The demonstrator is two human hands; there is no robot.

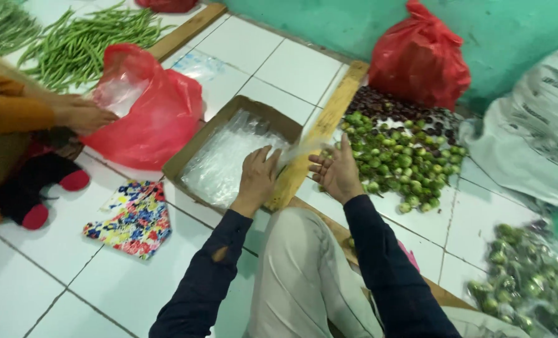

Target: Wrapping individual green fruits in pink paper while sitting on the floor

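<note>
The right hand's [336,174] grip was loose, fingers spread, with a thin clear plastic bag [301,150] blurred between fingertips and thumb above the wooden slat [316,134]. The left hand [257,175] lay flat and open on the stack of clear bags [222,159] in the cardboard tray [191,153] on the tiled floor [103,275]. Such film looked feather-light, limp and slippery, likely best pinched at its open edge.

Three red plastic bags [157,112] lie about (one barely peeks in at the top edge). One cardboard box [194,147] holds clear bags, and one flowered cloth [135,219] lies nearby.
</note>
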